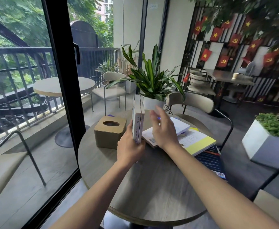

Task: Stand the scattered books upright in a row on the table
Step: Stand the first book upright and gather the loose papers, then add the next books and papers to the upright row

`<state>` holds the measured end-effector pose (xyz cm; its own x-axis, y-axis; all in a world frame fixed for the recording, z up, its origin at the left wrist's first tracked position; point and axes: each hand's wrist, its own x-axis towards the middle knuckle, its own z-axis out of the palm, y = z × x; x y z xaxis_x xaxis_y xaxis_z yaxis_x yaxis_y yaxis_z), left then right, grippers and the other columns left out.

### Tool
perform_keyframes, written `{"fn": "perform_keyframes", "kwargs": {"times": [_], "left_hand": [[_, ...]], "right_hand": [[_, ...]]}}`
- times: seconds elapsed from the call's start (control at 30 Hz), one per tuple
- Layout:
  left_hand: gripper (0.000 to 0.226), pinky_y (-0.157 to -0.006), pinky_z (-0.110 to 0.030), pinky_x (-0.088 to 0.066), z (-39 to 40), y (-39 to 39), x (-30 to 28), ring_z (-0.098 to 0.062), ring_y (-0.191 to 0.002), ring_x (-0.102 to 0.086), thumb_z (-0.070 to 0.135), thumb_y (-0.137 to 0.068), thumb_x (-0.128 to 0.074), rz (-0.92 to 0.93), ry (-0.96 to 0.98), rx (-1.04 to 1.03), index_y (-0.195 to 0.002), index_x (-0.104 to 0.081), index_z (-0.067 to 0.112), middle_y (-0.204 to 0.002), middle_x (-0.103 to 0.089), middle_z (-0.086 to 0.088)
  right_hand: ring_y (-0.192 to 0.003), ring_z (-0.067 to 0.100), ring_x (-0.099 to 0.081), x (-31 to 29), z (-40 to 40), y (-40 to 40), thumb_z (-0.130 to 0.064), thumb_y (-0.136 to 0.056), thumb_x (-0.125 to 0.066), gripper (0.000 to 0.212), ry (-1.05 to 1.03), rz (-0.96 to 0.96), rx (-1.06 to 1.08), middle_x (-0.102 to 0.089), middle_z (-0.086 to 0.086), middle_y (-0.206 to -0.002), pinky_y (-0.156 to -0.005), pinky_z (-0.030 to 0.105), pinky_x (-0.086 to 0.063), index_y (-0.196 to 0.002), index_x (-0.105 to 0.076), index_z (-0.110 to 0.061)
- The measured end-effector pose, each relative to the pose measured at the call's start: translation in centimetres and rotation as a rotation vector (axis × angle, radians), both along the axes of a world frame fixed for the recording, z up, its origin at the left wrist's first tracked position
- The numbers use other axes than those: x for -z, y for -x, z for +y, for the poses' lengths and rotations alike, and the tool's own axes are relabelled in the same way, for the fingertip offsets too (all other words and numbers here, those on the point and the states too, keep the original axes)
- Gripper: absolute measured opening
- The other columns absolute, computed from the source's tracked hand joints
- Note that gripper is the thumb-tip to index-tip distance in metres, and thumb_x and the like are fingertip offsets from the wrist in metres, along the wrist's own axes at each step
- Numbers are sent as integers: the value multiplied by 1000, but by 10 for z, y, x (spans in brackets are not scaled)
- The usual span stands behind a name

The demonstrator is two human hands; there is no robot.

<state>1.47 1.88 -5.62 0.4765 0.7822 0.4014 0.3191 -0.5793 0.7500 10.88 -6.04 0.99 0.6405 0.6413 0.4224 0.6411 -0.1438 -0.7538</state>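
Observation:
Two white-spined books (138,116) stand upright side by side on the round grey table (145,187). My left hand (129,147) grips their lower part from the left. My right hand (163,129) hovers just to their right with fingers spread, holding nothing. Under and beyond that hand, several books lie flat in a loose pile: a white book (180,125), a cream book (148,135) below it, a white-and-yellow book (196,142), and a dark blue book (211,161) overhanging the table's right edge.
A tan tissue box (110,132) sits on the table left of the upright books. A potted plant (152,83) in a white pot stands at the far edge. A chair (190,100) is behind the table, a glass sliding door (61,80) to the left.

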Motion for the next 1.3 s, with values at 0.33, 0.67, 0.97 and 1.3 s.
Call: {"fn": "perform_keyframes", "kwargs": {"times": [0.33, 0.67, 0.97, 1.3], "left_hand": [[67, -79, -38, -46, 1, -6, -1, -34, -104, -60, 21, -79, -62, -25, 55, 17, -141, -38, 23, -118, -66, -4], [61, -76, -36, -44, 3, -9, -1, -34, -101, -60, 17, -77, -59, -14, 107, 9, -135, -42, 21, -111, -67, -4], [55, -76, -35, -42, 2, -8, 1, -33, -102, -60, 28, -86, -58, 9, 107, -6, -139, -41, 25, -116, -66, -2], [92, -96, -46, -47, 9, -2, 15, -19, -119, -55, 77, -69, -56, 23, 113, 96, -145, -34, 30, -138, -54, 7]], "right_hand": [[-124, 44, -43, 28, -8, -63, -35, -80, -72, 84, 367, 350, 541, -35, 24, -139, -92, 42, -41, -138, -22, -1], [-53, 26, -64, 28, 2, -76, -12, -70, -84, 109, 326, 549, 534, -64, 15, -91, -49, 37, -57, -147, -7, 1], [-76, 32, -68, 36, 0, -76, -5, -63, -85, 43, 47, 675, 463, -67, 15, -100, -64, 49, -61, -91, -53, -10], [-75, 18, -56, 18, -23, -30, -10, -86, -63, 25, 15, 157, 225, -58, -4, -88, -71, 37, -49, -107, -49, -11]]}}
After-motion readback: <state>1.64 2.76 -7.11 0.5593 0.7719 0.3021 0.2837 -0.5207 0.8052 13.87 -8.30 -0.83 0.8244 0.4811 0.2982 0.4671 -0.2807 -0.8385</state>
